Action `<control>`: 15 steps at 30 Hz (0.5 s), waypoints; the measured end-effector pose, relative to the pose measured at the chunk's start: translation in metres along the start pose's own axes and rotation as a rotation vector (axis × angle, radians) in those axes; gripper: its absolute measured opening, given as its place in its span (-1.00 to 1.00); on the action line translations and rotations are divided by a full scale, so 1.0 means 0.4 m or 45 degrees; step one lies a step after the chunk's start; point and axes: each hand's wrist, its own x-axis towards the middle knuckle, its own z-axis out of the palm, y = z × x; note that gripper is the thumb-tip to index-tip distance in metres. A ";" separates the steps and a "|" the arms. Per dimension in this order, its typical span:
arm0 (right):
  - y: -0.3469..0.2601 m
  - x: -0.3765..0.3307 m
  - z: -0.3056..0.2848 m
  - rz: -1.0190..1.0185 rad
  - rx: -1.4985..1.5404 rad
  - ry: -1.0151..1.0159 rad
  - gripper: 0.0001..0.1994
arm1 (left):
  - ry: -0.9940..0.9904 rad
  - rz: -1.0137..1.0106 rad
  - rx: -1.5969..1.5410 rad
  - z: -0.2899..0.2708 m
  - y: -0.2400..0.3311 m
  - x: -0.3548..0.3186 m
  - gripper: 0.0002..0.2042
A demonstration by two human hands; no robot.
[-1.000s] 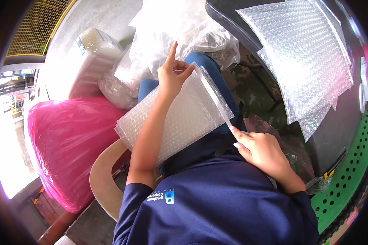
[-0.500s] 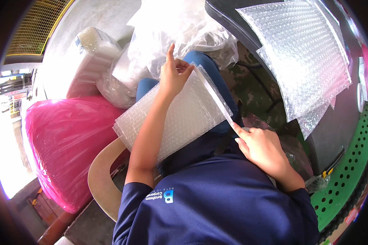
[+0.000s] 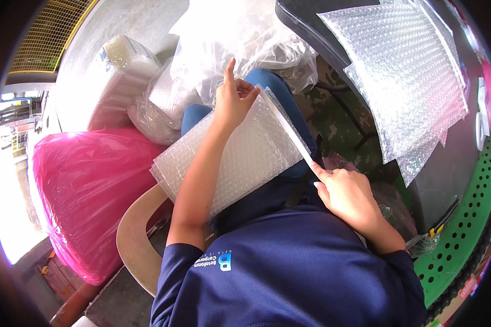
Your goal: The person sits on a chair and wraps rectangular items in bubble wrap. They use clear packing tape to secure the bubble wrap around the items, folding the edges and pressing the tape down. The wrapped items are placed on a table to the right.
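Note:
A clear bubble wrap pouch [image 3: 256, 147] lies across my lap, with a narrow white strip [image 3: 286, 126] along its right edge. My left hand [image 3: 233, 103] is at the pouch's far corner, its thumb and curled fingers closed on the edge by the strip's far end. Its index finger points up and away. At the strip's near end, the outstretched index finger of my right hand [image 3: 346, 193] touches the strip. The right thumb stands apart from that finger, and the other right fingers are curled and partly hidden.
Bubble wrap sheets [image 3: 403, 76] lie stacked on a dark table [image 3: 436, 180] at right. A pink plastic-wrapped bundle [image 3: 93, 196] stands left beside a beige chair arm [image 3: 133, 229]. Clear plastic bags [image 3: 240, 43] fill the far side. A perforated green panel [image 3: 463, 229] borders the right.
Almost nothing differs. My left hand has shifted very slightly to the right; my right fingertip stays at the near end of the strip.

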 end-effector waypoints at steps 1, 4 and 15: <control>0.000 0.000 -0.001 0.001 0.000 -0.005 -0.59 | 0.006 -0.002 0.000 0.001 -0.003 0.000 -0.14; -0.002 0.002 -0.003 0.006 0.001 -0.014 -0.58 | 0.008 0.009 0.012 0.001 -0.006 0.001 -0.14; -0.001 0.005 -0.001 0.083 0.041 -0.018 -0.60 | -0.008 -0.012 0.027 0.002 0.003 0.001 -0.14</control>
